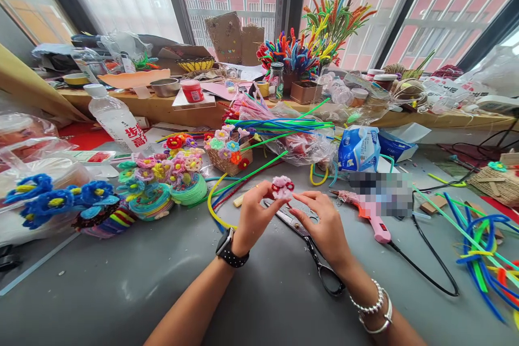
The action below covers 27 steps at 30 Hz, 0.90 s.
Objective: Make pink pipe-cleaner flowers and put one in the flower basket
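Viewing from the head: I look down on two bare hands over a grey, smooth-topped surface (263, 303).
Left hand: I see the left hand (258, 213) with thumb and index finger pinched on a small, pale-pink fuzzy piece with dark-red loops (283, 187); a black watch with a white-dotted strap (234, 250) circles its wrist.
Right hand: I see the fingertips of the right hand (324, 221) at the right edge of that piece, but I cannot tell whether they grip it.
Fuzzy piece: It is raised between the hands, above the surface, near the middle of my picture.
Scissors: Long metal scissors with black handles (301, 230) lie slantwise beneath the right hand.
Glue gun: To the right I have a pink, pistol-shaped glue gun (379, 228) with a black cord.
Tangle: At far right I find blue, green and yellow fuzzy stems (482, 243) in a loose heap.
Flowers: On the left I count deep-blue fuzzy flowers with yellow centres (57, 203), then a round, pale-green coiled basket (188, 189) of pink blooms.
Bottle: Behind these a clear plastic bottle with red lettering (117, 119) leans.
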Each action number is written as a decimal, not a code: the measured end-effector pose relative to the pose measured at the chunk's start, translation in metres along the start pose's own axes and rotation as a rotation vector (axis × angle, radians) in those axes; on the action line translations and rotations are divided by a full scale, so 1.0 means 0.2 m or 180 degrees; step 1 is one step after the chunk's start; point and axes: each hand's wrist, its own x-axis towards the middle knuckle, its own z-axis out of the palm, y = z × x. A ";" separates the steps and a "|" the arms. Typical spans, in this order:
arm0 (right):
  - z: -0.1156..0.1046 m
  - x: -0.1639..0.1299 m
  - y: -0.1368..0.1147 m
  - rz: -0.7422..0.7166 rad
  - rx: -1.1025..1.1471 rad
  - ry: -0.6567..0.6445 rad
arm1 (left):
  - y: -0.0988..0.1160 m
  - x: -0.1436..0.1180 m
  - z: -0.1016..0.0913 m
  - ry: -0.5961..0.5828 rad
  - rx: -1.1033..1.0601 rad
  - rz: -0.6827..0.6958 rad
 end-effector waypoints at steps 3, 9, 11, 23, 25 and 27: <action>0.01 0.00 0.00 -0.0034 0.0042 -0.0092 | 0.04 -0.02 0.02 -0.0078 -0.0142 0.0032; 0.00 0.00 -0.01 -0.0208 0.0034 -0.0010 | 0.07 -0.04 0.01 -0.0056 -0.0408 0.0415; 0.00 0.00 0.00 -0.0261 -0.0014 0.0027 | 0.08 -0.03 0.00 -0.0087 -0.0480 0.0506; 0.00 0.00 0.00 -0.0285 0.0047 -0.0071 | 0.17 -0.05 -0.02 -0.0090 -0.0594 0.1117; 0.00 0.00 -0.01 -0.0240 0.0085 -0.0117 | 0.18 -0.05 -0.03 -0.0065 -0.0551 0.1126; 0.00 -0.01 0.00 -0.0221 0.0108 -0.0146 | 0.18 -0.05 -0.03 -0.0038 -0.0506 0.1132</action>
